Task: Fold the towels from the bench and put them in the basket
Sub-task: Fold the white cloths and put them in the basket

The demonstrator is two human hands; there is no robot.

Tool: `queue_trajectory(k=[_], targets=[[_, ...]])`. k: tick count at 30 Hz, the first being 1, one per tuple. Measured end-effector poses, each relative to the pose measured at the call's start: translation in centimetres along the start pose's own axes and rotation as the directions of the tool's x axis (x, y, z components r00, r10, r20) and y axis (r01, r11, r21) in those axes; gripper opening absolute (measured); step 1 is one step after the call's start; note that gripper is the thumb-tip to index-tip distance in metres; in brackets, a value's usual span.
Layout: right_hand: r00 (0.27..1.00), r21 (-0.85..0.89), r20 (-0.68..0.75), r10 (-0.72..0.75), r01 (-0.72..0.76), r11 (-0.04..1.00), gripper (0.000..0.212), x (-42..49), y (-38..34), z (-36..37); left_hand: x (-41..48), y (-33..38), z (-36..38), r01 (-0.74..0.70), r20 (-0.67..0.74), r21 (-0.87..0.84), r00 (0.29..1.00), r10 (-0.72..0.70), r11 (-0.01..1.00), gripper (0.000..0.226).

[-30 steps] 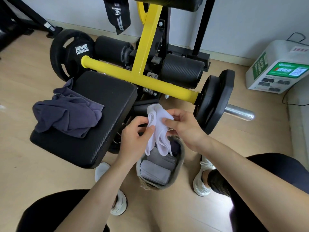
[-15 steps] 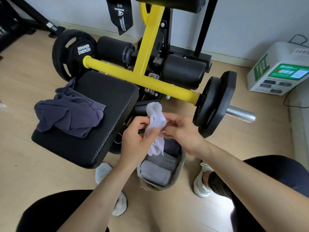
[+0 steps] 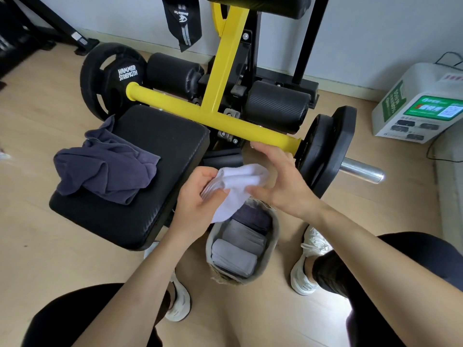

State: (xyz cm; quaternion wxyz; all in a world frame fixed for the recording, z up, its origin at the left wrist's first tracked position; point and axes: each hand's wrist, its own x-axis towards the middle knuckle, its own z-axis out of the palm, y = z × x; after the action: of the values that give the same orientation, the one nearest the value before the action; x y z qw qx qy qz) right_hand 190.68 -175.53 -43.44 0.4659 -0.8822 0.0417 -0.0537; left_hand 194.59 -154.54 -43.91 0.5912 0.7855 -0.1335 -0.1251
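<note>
Towels number five as far as the view shows. One white towel (image 3: 240,180), bunched and partly folded, is held in the air just above the far end of the basket (image 3: 275,230), its loose corner hanging toward the basket's opening. The left hand (image 3: 199,200) grips the towel's left end, fingers curled under the cloth and thumb lying on top. The right hand (image 3: 281,180) is at the towel's other end with its fingers nearly straight and spread, holding nothing; its thumb lies against the cloth, though I cannot tell whether it presses or only touches.

Inside the basket lie what look like three folded towels in a row: a light grey one (image 3: 233,259) nearest the person, a darker grey one (image 3: 244,236) in the middle, and a dark purple one (image 3: 254,216) at the far end, partly hidden under the white cloth. One crumpled purple towel (image 3: 105,166) lies unfolded on the black bench pad (image 3: 160,146), left of the basket and well apart from it.

Beyond the basket a yellow bar (image 3: 213,118) crosses the machine, with two black foam rollers (image 3: 276,108) behind it. Three weight plates show: one (image 3: 110,76) at the bar's far-left end and two (image 3: 325,151) stacked to the basket's far right. Two white shoes (image 3: 308,261) flank the basket on the wooden floor (image 3: 37,246).
</note>
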Motion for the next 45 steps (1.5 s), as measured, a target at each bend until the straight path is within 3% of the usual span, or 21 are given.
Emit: queue_trajectory(k=[2, 4, 7, 9, 15, 21, 26, 32, 35, 38, 41, 45], targets=[[0.989, -0.024, 0.142, 0.049, -0.046, 0.999, 0.082, 0.0, 0.2, -0.5, 0.0, 0.1, -0.5, -0.007, 0.061, -0.032, 0.998, 0.009, 0.999, 0.025], [0.967, 0.004, 0.243, 0.077, -0.08, 0.997, 0.064, -0.1, 0.1, -0.5, -0.1, 0.2, -0.8, 0.003, 0.072, -0.091, 0.997, 0.003, 0.996, 0.033], [0.953, 0.101, 0.297, 0.056, -0.089, 0.991, 0.031, -0.2, -0.3, -0.4, 0.0, 0.0, -1.0, 0.046, 0.034, -0.116, 0.999, -0.042, 0.992, 0.03], [0.953, 0.139, 0.299, 0.039, -0.083, 0.987, 0.024, -0.3, -0.6, -0.5, 0.3, -0.3, -1.0, 0.09, -0.011, -0.117, 0.996, -0.092, 0.989, 0.023], [0.951, 0.25, 0.304, -0.058, -0.021, 0.968, 0.047, -0.9, -1.5, -0.3, 1.1, -1.4, -1.1, 0.204, -0.136, -0.133, 0.966, -0.222, 0.97, 0.012], [0.91, 0.12, 0.395, -0.127, 0.086, 0.989, 0.047, -1.4, -1.7, -0.4, 1.2, -1.6, -1.3, 0.238, -0.139, -0.105, 0.958, -0.252, 0.965, 0.013], [0.912, 0.032, 0.406, -0.05, 0.041, 0.999, 0.046, -1.0, -0.5, -0.5, 1.2, -1.3, -1.4, 0.24, -0.112, -0.11, 0.961, -0.251, 0.965, 0.017], [0.949, 0.013, 0.31, 0.052, -0.059, 0.998, 0.035, -0.7, 0.1, -0.6, 0.8, -0.9, -0.8, 0.146, -0.018, -0.092, 0.989, -0.148, 0.985, 0.021], [0.951, 0.141, 0.273, 0.145, -0.189, 0.972, 0.029, -0.6, 0.2, -0.4, 0.3, -0.6, -0.4, 0.046, 0.056, -0.033, 0.997, -0.044, 0.998, 0.026], [0.934, 0.316, 0.281, 0.219, -0.306, 0.898, 0.026, -0.6, -0.2, -0.4, -0.3, -0.7, 0.0, -0.08, 0.141, 0.102, 0.988, 0.065, 0.992, 0.036], [0.89, 0.494, 0.33, 0.314, -0.446, 0.746, 0.023, -0.6, -0.8, -0.5, -0.5, -0.9, 0.2, -0.226, 0.163, 0.193, 0.967, 0.196, 0.955, 0.039], [0.833, 0.562, 0.374, 0.408, -0.553, 0.615, 0.029, -0.5, -1.5, -0.4, -0.8, -1.0, 0.5, -0.326, 0.183, 0.262, 0.941, 0.284, 0.908, 0.036]])
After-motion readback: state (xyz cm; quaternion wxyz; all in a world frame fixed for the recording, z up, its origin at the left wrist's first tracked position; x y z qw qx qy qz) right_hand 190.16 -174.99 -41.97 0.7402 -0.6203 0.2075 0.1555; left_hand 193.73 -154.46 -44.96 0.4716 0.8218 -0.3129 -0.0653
